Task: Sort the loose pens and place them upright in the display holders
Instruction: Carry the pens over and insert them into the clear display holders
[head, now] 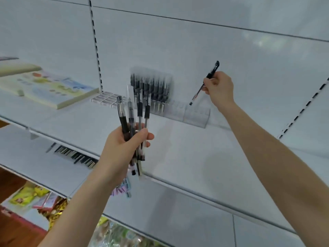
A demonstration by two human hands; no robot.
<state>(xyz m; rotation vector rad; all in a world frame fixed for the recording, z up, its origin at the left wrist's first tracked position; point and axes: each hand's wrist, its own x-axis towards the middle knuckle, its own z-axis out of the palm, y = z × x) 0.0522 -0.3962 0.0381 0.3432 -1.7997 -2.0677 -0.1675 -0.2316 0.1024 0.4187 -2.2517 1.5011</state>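
Left hand (122, 148) clamps pen bundle (131, 120); right hand (219, 86) pinches single pen (212, 70) mid-barrel, display holder (195, 114) below it: light, stiff, slippery, I judge.

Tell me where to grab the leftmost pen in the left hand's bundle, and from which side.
Probably pinch the leftmost pen on its barrel just below the cap, coming from above-left. That end stands free above the left hand and leans away from the other pens; its lower half is buried in that hand.
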